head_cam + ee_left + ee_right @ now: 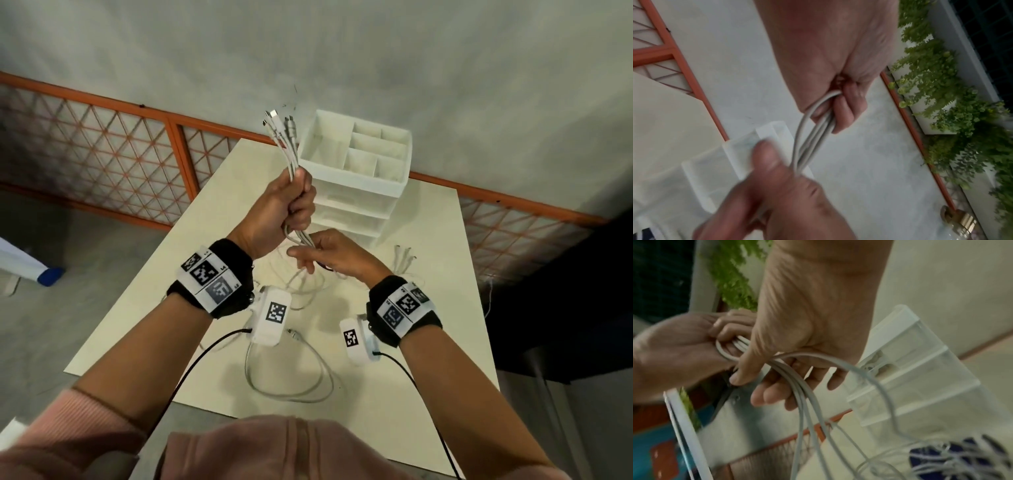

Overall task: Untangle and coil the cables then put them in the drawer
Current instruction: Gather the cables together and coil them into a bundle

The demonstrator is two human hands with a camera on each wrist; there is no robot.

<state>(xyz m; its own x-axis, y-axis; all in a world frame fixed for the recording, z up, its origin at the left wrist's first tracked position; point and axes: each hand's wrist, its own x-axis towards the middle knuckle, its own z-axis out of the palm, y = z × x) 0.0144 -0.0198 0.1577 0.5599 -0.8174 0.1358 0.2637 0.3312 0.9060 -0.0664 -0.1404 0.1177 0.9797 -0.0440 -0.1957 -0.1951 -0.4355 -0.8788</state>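
Overhead, we note the left hand point(281, 209) raised above the worktop point(428, 274), its fingers curled tight round a bundle of white cables point(291, 164); the plugs point(279, 125) fan out above the fist. Just below it, the right hand point(329, 253) takes the same strands where they hang down. A second cable point(291, 377) lies looped on the worktop near the person, and another cluster of plug ends point(406, 257) lies to the right of the hands. A white drawer unit point(356, 178) stands behind the hands, its top tray divided into compartments.

From the right wrist we see what the head view hides: the right fingers point(764, 395) are loosely curved, thumb pressed to the strands, which run across the palm and trail down to a tangle. We find the drawer fronts translucent in this view.

From the left wrist we confirm the left fist clamped on several strands looping out beneath it. Both wrist views are blurred.
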